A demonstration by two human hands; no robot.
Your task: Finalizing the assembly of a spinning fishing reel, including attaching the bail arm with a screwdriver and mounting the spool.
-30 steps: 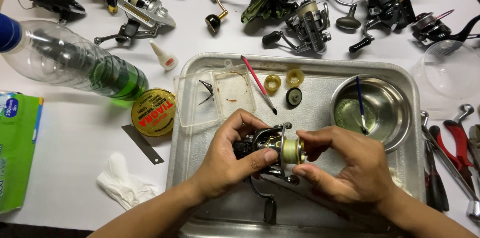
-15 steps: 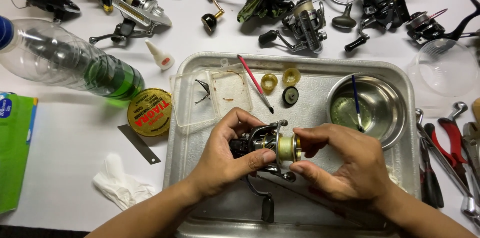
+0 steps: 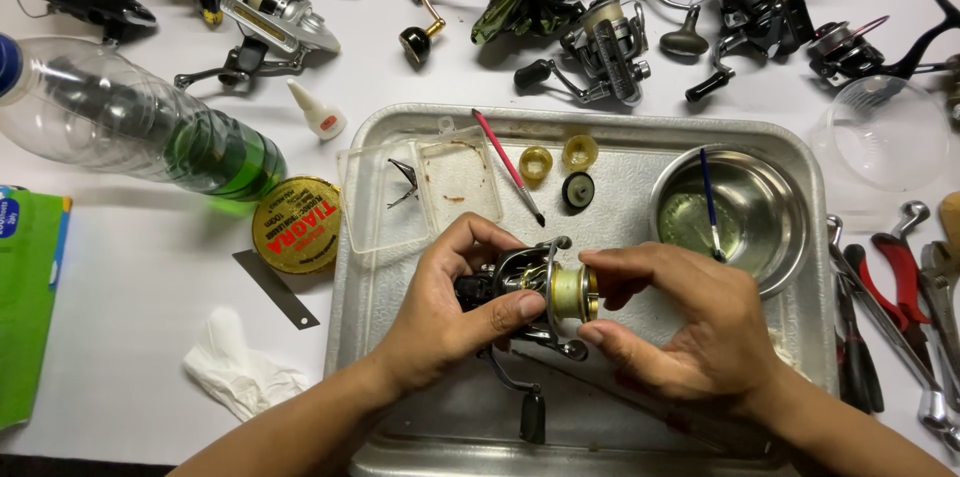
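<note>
Over a metal tray (image 3: pixel 400 347) I hold a black and silver fishing reel (image 3: pixel 520 282) with both hands. My left hand (image 3: pixel 450 312) grips the reel body from the left, thumb across its front. My right hand (image 3: pixel 680 327) pinches the pale yellow spool (image 3: pixel 568 292) at the reel's right end between thumb and forefinger. The reel's handle (image 3: pixel 530 412) hangs down toward the tray's near edge.
On the tray lie a clear plastic box (image 3: pixel 420 192), a red-handled brush (image 3: pixel 508 167), two yellow rings (image 3: pixel 536 163), a black round part (image 3: pixel 577 190) and a steel bowl (image 3: pixel 735 217). Several reels (image 3: pixel 600 47) line the back; a plastic bottle (image 3: pixel 140 132), round tin (image 3: pixel 295 225), tissue (image 3: pixel 235 372) left; pliers (image 3: pixel 890 287) right.
The view has shifted slightly. Both hands stay on the reel in nearly the same pose, the right fingers still at the spool.
</note>
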